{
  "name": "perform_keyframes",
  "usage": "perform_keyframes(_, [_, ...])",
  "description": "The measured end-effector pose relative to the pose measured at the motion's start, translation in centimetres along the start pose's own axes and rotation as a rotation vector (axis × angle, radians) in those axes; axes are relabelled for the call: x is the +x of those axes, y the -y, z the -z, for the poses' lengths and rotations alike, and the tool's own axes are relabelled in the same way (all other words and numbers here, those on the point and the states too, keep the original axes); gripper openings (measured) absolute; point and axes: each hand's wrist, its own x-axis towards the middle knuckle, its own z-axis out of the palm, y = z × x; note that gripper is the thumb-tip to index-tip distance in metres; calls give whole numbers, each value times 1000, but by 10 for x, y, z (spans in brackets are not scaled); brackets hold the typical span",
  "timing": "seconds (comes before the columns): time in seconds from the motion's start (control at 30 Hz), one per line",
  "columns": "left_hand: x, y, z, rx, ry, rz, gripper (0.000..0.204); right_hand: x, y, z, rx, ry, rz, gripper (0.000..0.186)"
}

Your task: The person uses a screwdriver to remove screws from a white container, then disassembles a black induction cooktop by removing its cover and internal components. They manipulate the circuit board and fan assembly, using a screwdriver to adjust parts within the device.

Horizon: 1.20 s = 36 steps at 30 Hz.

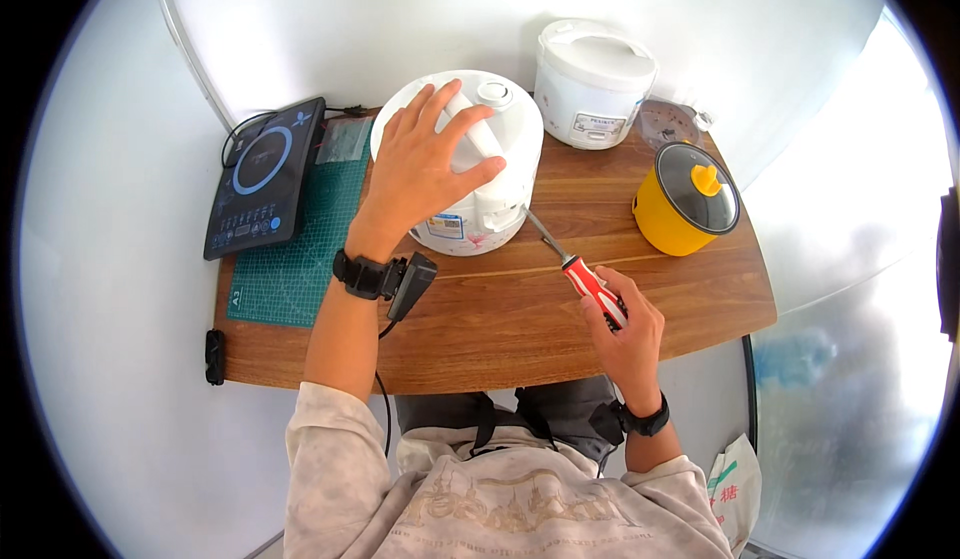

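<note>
A white rice cooker (pixel 520 149) with a lid handle and a round vent stands at the middle back of the table. My left hand (pixel 425 164) lies over its lid with the fingers spread, touching the top by the handle. In my right hand (pixel 630 334) is a screwdriver (pixel 590 289) with a red, white and black grip, held with the fingers wrapped round it. Its metal shaft slants up and left. The tip meets the cooker's front right side beside the latch; whether it sits in a gap or a screw there, I cannot tell.
A black induction cooktop (pixel 262 174) lies at the left, partly on a green cutting mat (pixel 290 274). A second white rice cooker (pixel 595 84) stands at the back right, near a clear lid or dish (pixel 668 124). A yellow pot (pixel 675 209) with a glass lid is at the right.
</note>
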Motion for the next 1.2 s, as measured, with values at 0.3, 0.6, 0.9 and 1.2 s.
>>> perform_keyframes(0.3, [1,-1,1,-5,2,2,53,0,-1,-1,14,14,43,29])
perform_keyframes(0.6, [0,-1,1,7,10,8,53,2,-1,-3,7,-4,49,29])
perform_keyframes(0.9, [0,-2,0,4,-4,6,54,2,-2,-7,35,-12,64,30])
perform_keyframes(1.2, [0,-3,1,2,3,10,51,4,7,3,-234,82,111,41])
